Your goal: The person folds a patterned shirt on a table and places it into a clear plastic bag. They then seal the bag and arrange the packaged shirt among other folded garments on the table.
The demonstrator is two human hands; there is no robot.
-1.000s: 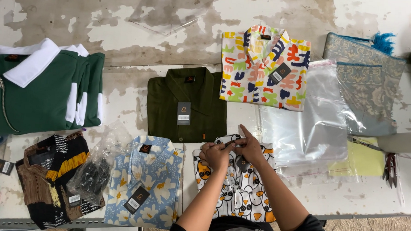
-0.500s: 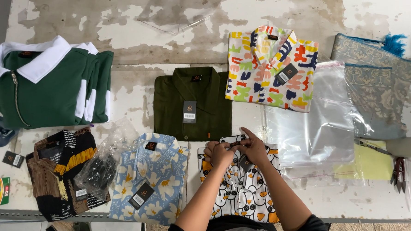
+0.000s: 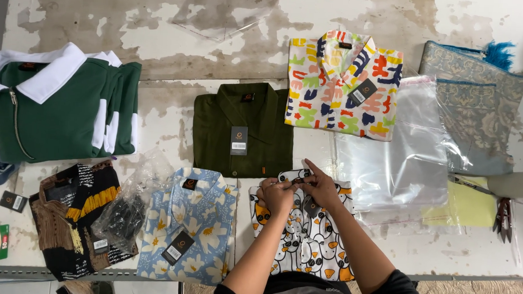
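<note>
both hands are working at the collar of the white shirt with black-and-orange animal faces [image 3: 304, 237], which is lying flat at the desk's [image 3: 157, 119] near edge, between the blue floral shirt [image 3: 193, 226] and the clear plastic bags [image 3: 396, 153]. the left hand [image 3: 278, 196] is pinching the collar with fingers closed narrow on the cloth; the right hand [image 3: 318, 188] is pressing beside it, forefinger pointing out. judging by this, the collar is being straightened, and the next move calls for keeping the fold flat. the clear plastic bags are lying empty; the crumpled bag [image 3: 130, 209] is holding something dark.
</note>
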